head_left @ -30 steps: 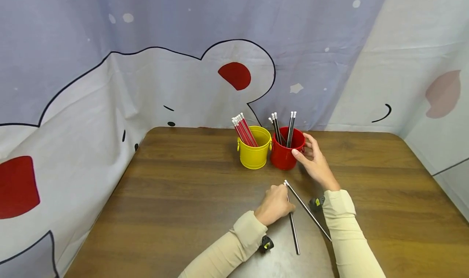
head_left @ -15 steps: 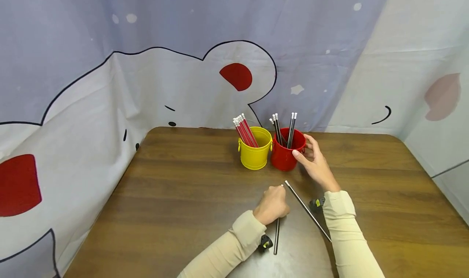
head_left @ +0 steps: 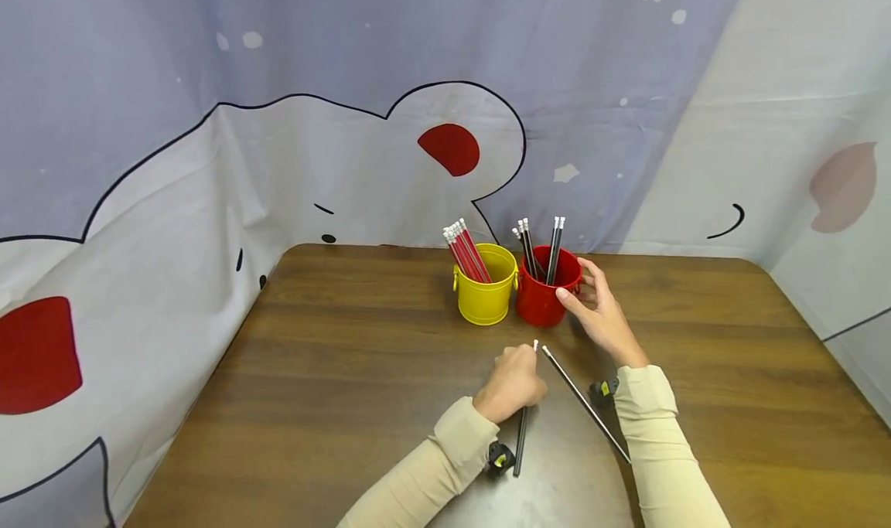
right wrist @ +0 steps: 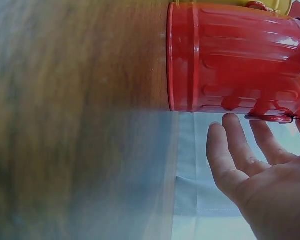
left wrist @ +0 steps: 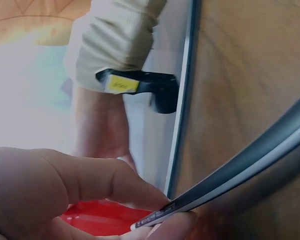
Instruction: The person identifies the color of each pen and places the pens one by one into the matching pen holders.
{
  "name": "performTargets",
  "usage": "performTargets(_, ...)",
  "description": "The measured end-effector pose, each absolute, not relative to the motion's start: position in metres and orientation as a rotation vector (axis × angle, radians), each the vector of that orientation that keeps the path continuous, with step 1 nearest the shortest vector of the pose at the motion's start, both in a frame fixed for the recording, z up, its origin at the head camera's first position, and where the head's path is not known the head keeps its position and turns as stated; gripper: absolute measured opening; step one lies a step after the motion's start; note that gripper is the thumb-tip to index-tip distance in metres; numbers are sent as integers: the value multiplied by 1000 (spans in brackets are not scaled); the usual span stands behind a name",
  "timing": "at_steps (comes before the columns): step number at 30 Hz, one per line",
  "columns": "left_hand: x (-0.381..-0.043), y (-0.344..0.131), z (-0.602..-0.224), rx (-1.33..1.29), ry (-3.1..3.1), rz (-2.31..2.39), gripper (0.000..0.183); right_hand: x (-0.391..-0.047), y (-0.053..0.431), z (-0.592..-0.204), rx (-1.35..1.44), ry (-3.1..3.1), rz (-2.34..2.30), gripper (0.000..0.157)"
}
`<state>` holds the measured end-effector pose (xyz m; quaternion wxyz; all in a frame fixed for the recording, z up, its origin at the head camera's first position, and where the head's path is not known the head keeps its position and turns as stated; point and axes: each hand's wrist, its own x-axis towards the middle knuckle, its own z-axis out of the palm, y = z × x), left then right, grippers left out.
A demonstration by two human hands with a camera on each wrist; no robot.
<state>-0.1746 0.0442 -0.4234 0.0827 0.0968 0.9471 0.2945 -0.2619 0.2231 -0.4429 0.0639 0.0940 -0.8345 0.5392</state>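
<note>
My left hand (head_left: 513, 381) pinches a black pencil (head_left: 521, 443) near its white eraser end, between thumb and fingers. In the left wrist view the pencil (left wrist: 240, 165) slants away from the fingertips. A second black pencil (head_left: 588, 406) lies on the table between my arms. At the red bucket (head_left: 539, 305), my right hand (head_left: 602, 315) rests against the right side, thumb at the front rim. The right wrist view shows its fingers loosely extended by the bucket's side handle (right wrist: 270, 119). Several black pencils (head_left: 554, 251) stand in this bucket, erasers up.
Close to the red bucket's left stands a yellow bucket (head_left: 483, 304) with several red pencils (head_left: 468, 253) leaning in it. Both are near the back of the wooden table (head_left: 334, 389). A printed curtain (head_left: 313, 157) hangs behind.
My left hand has gripped the nearer black pencil and shifted it left, then slightly forward. My right hand stays at the red bucket, and the other loose pencil has not moved.
</note>
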Motion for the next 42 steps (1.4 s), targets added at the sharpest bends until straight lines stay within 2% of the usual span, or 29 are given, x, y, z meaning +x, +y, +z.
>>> performTargets(10,-178,35,-403,224,2874,1047,20,-263,223,-440,308,-2531,1607,65)
performTargets(19,-174,28,-389,244,2898,1209,23,-245,211,-416,348,-2518,1637,66)
performTargets(29,-175,29,-384,495,3079,1515,22,-260,222,-441,289,-2537,1632,66)
performTargets(42,-180,32,-386,737,3154,1814,21,-263,223,-443,290,-2522,1616,65)
